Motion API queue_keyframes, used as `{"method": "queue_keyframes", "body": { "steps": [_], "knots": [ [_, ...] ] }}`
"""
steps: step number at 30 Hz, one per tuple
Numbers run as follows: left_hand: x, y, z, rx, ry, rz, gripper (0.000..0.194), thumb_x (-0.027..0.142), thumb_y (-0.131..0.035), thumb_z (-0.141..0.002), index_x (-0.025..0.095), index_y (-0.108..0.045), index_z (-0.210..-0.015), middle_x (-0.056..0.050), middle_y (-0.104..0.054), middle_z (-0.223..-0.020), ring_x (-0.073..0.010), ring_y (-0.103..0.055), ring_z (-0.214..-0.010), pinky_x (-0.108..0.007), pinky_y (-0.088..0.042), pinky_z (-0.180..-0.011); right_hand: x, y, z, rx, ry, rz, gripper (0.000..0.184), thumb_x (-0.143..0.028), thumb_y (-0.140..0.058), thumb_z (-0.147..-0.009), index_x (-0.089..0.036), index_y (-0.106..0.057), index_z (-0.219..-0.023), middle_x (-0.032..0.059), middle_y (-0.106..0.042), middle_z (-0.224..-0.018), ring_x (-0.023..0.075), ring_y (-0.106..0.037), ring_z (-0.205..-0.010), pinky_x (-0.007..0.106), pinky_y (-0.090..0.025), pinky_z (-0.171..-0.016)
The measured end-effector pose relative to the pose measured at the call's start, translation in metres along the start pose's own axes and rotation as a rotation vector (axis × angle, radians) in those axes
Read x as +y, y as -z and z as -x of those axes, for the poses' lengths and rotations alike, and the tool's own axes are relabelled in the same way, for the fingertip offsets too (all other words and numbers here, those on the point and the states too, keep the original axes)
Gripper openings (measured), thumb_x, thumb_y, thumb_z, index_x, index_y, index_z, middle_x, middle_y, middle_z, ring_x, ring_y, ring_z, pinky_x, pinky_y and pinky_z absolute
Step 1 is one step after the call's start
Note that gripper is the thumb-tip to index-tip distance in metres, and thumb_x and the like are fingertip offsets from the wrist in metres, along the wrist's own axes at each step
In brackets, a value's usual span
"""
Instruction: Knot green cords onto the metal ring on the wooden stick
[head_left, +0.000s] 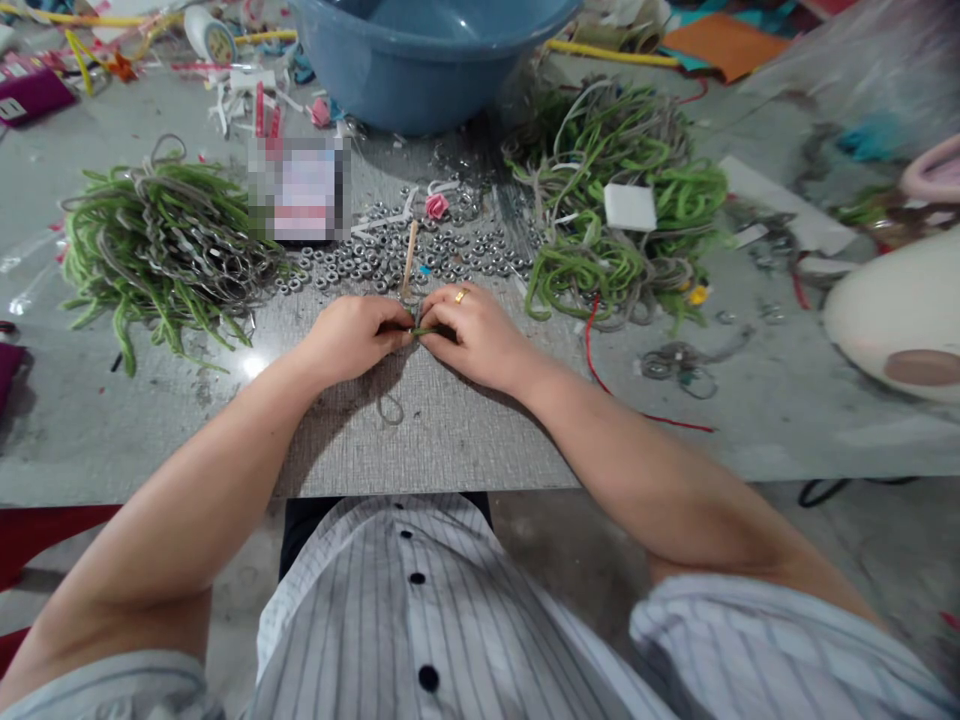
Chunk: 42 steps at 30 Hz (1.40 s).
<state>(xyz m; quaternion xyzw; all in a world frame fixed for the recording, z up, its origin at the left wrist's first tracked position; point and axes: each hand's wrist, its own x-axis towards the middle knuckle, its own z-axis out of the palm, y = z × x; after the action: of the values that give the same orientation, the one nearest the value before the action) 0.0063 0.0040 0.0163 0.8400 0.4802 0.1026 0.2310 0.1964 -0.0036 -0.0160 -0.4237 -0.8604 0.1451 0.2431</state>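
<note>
My left hand (365,335) and my right hand (472,330) meet at the middle of the table, fingertips almost touching. Both pinch a thin green and grey cord (431,331) between thumb and fingers. A grey loop of cord (390,408) hangs below my left hand onto the tabletop. Just beyond my fingers a thin wooden stick (410,255) lies among many small metal nuts (465,255). The exact grip on the cord is partly hidden by my fingers.
To the left lies a bundle of green and grey cords (161,240); a looser tangle of cords (622,190) is on the right. A blue basin (435,70) stands at the back. A blurred-out phone-like object (306,195) and a white rounded object (900,310) flank the nuts.
</note>
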Motion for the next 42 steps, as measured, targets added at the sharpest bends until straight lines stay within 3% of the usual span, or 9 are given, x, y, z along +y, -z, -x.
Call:
{"method": "queue_keyframes", "body": {
  "steps": [4, 9, 13, 19, 25, 31, 37, 40, 42],
  "knots": [
    [0.000, 0.001, 0.000, 0.004, -0.003, 0.001, 0.021, 0.024, -0.061, -0.083, 0.019, -0.073, -0.099, -0.002, -0.074, -0.090, -0.0173, -0.065, -0.082, -0.026, -0.043, -0.070, 0.002, 0.002, 0.001, 0.033, -0.063, -0.071, 0.008, -0.020, -0.060, -0.079, -0.020, -0.063, -0.086, 0.0089, -0.067, -0.100, 0.0262, -0.059, -0.099, 0.043, -0.042, -0.090],
    [0.000, 0.001, 0.001, 0.003, 0.016, 0.000, 0.021, 0.024, -0.061, -0.083, 0.018, -0.073, -0.099, -0.003, -0.073, -0.088, -0.0173, -0.065, -0.080, -0.026, -0.043, -0.070, 0.006, 0.004, 0.001, 0.059, -0.190, -0.091, 0.038, -0.026, -0.070, -0.070, -0.020, -0.063, -0.107, 0.0112, -0.064, -0.118, 0.0313, -0.055, -0.114, 0.050, -0.039, -0.098],
    [0.000, 0.000, 0.001, 0.005, 0.009, 0.011, 0.021, 0.024, -0.062, -0.083, 0.017, -0.073, -0.099, -0.004, -0.073, -0.088, -0.0170, -0.065, -0.079, -0.026, -0.043, -0.070, 0.014, 0.009, 0.001, -0.043, -0.202, -0.109, 0.060, -0.034, -0.074, -0.067, -0.020, -0.058, -0.124, 0.0129, -0.058, -0.132, 0.0345, -0.049, -0.125, 0.054, -0.035, -0.105],
    [-0.001, 0.000, 0.001, 0.007, -0.001, 0.007, 0.021, 0.026, -0.062, -0.081, 0.019, -0.074, -0.097, -0.002, -0.073, -0.087, -0.0159, -0.065, -0.078, -0.025, -0.044, -0.069, 0.026, 0.013, 0.004, -0.258, -0.152, -0.158, 0.099, -0.047, -0.077, -0.066, -0.022, -0.031, -0.150, 0.0130, -0.032, -0.155, 0.0362, -0.025, -0.144, 0.055, -0.021, -0.117],
    [-0.003, 0.000, 0.000, 0.007, -0.017, 0.006, 0.020, 0.027, -0.065, -0.078, 0.020, -0.074, -0.094, -0.001, -0.073, -0.082, -0.0150, -0.064, -0.074, -0.024, -0.043, -0.066, 0.029, 0.014, 0.008, -0.383, -0.096, -0.188, 0.118, -0.048, -0.079, -0.066, -0.026, -0.005, -0.155, 0.0134, -0.015, -0.161, 0.0360, -0.008, -0.149, 0.060, -0.009, -0.118],
    [-0.002, 0.002, 0.001, 0.008, -0.042, 0.013, 0.018, 0.026, -0.065, -0.075, 0.020, -0.074, -0.089, 0.000, -0.070, -0.074, -0.0132, -0.061, -0.066, -0.023, -0.040, -0.060, 0.028, 0.017, 0.010, -0.394, -0.037, -0.207, 0.120, -0.046, -0.079, -0.068, -0.031, 0.003, -0.154, 0.0128, -0.010, -0.162, 0.0354, -0.004, -0.149, 0.063, -0.005, -0.117],
    [0.001, 0.004, 0.004, 0.006, -0.049, 0.108, 0.027, 0.035, -0.058, -0.082, 0.017, -0.071, -0.097, -0.002, -0.069, -0.078, -0.0144, -0.059, -0.069, -0.025, -0.041, -0.063, 0.028, 0.024, 0.009, -0.472, -0.039, -0.197, 0.114, -0.038, -0.078, -0.068, -0.031, -0.004, -0.155, 0.0111, -0.008, -0.163, 0.0346, -0.001, -0.150, 0.063, -0.003, -0.117],
    [0.001, 0.004, 0.004, 0.088, -0.045, 0.219, 0.027, 0.038, -0.051, -0.086, 0.015, -0.066, -0.086, -0.001, -0.063, -0.071, -0.0121, -0.054, -0.063, -0.024, -0.038, -0.060, 0.025, 0.025, 0.008, -0.371, -0.047, -0.213, 0.096, -0.029, -0.073, -0.070, -0.032, -0.023, -0.151, 0.0083, -0.023, -0.160, 0.0328, -0.014, -0.149, 0.059, -0.013, -0.117],
    [0.000, 0.004, 0.003, 0.136, -0.018, 0.299, 0.029, 0.039, -0.047, -0.088, 0.016, -0.060, -0.076, 0.001, -0.056, -0.063, -0.0102, -0.048, -0.057, -0.023, -0.036, -0.056, 0.018, 0.025, 0.007, -0.192, -0.049, -0.199, 0.070, -0.023, -0.065, -0.075, -0.028, -0.044, -0.141, 0.0091, -0.043, -0.149, 0.0301, -0.033, -0.141, 0.054, -0.026, -0.114]
  ]
}}
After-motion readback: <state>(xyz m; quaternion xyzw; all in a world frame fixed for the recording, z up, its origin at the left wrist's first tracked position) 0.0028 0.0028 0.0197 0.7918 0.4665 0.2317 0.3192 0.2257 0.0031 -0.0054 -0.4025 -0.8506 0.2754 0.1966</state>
